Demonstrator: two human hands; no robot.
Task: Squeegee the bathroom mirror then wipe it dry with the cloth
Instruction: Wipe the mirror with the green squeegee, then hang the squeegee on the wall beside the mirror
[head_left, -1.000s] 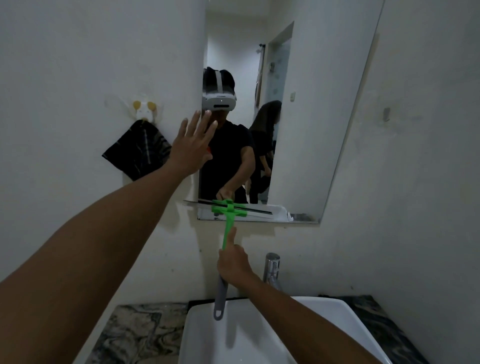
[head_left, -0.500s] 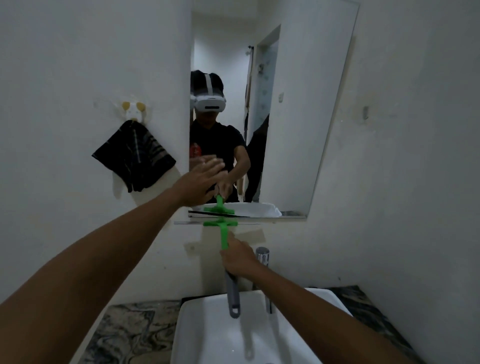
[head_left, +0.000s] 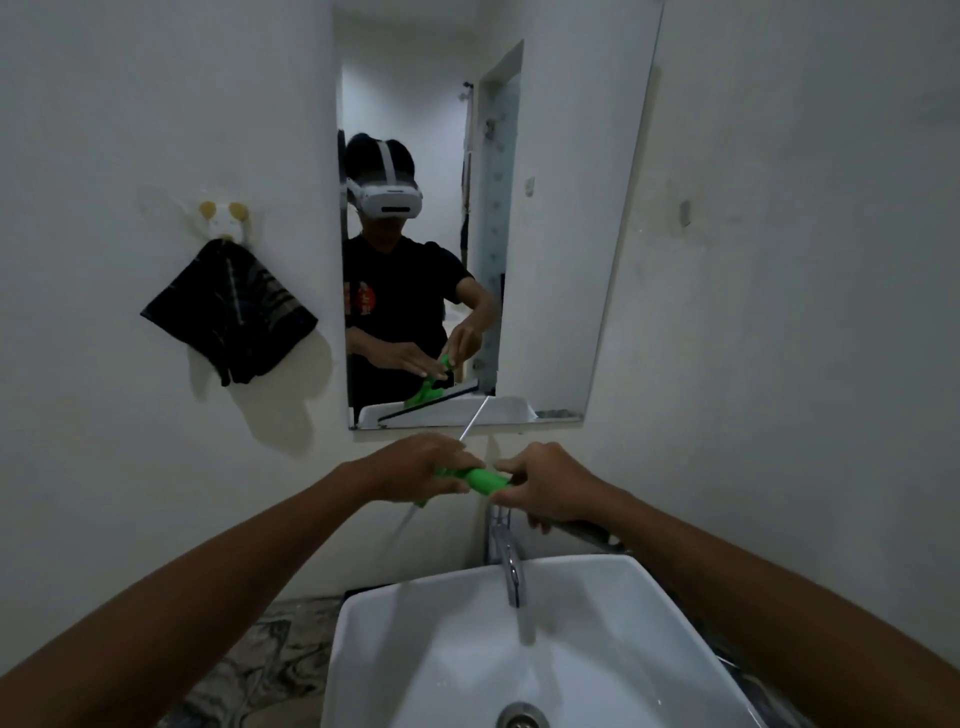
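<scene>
The green squeegee (head_left: 480, 479) lies roughly level below the mirror (head_left: 561, 234), off the glass. My left hand (head_left: 423, 470) covers its head end, fingers laid over the green crossbar, with the thin blade sticking out above and below the hand. My right hand (head_left: 550, 486) grips the handle, whose grey end pokes out to the right of the fist. The dark striped cloth (head_left: 231, 312) hangs from a wall hook left of the mirror. The mirror reflects both hands on the squeegee.
A white basin (head_left: 415, 623) sits directly under my hands, with a chrome tap (head_left: 509, 558) at its back edge. Marbled countertop (head_left: 249, 665) runs to the left of the basin. White walls close in on both sides.
The squeegee has come down off the mirror's lower edge and turned from upright to level. My left hand dropped from the glass onto the squeegee's head. My view tilted down.
</scene>
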